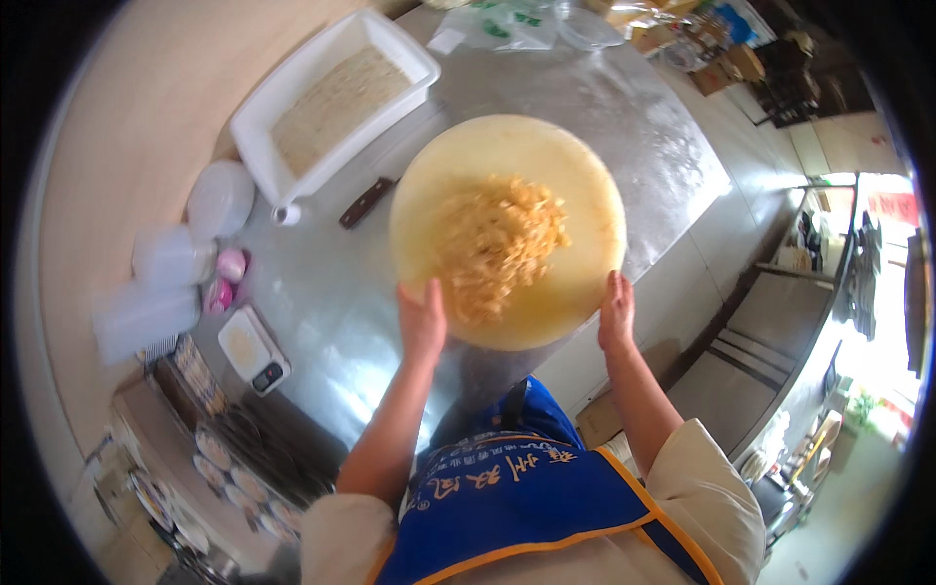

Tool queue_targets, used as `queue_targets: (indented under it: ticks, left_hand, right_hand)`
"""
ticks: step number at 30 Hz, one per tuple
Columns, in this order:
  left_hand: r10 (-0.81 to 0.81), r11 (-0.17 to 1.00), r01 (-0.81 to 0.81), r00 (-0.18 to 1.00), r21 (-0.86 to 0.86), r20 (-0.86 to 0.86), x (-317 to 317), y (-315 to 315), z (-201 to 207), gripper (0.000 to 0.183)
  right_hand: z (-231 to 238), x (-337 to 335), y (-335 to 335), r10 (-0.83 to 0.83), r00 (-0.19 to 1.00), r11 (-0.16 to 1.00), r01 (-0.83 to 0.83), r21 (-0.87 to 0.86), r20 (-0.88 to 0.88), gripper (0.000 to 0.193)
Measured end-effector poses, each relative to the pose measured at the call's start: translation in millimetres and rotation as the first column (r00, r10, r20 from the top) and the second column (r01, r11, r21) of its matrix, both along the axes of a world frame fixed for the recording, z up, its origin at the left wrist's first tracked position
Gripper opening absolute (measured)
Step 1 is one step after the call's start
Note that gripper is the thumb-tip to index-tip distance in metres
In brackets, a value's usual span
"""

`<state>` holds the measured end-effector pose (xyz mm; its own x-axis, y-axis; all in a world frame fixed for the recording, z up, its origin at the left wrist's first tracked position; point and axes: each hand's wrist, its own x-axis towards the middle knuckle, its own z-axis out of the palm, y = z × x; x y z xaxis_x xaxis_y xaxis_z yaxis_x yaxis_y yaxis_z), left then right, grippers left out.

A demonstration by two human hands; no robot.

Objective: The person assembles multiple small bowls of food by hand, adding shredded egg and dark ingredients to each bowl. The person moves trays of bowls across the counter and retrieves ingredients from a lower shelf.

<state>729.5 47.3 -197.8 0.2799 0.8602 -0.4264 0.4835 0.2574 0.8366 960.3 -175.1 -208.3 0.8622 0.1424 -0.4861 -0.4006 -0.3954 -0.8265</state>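
Observation:
Between my two hands is a round, pale yellow cutting board [575,185], gripped at its near left and right edges. A heap of chopped orange-brown food [502,239] lies on its middle; its exact kind I cannot tell. My left hand [422,320] has its thumb over the rim, with the other fingers hidden beneath. On the right edge, my right hand [616,312] presses its fingers against the side. A knife with a brown handle [367,203] lies on the metal table just left of the board, its blade hidden by the board.
On the metal table [663,146], a white tub [336,102] with pale contents stands at the back left. Plastic containers [222,200], pink items [226,278] and a small scale [253,349] line the left side. A plastic bag [507,24] and a clear bowl [590,29] lie at the far edge.

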Motion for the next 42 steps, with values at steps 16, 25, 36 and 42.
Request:
queue_targets:
  ticks: [16,25,36,42]
  left_hand:
    - [-0.477,0.877,0.463,0.805,0.129,0.352,73,30,16,0.044]
    - [0.091,0.973,-0.155,0.940,0.172,0.329,-281,-18,108,0.030]
    - [0.830,0.473,-0.678,0.556,0.563,-0.027,-734,-106,165,0.022]
    - [0.748,0.660,-0.659,0.620,0.361,-0.236,-796,-122,123,0.035]
  right_hand:
    - [-22,157,-36,-0.060,0.927,0.994,0.091,-0.066,0.371,0.063]
    - [-34,-223,131,0.858,0.455,0.485,-0.871,-0.082,0.240,0.044]
    - [-23,-531,364,0.979,0.136,0.188,-0.890,-0.416,0.151,0.076]
    - [-36,-576,393,0.960,0.218,0.243,-0.960,-0.137,0.176,0.080]
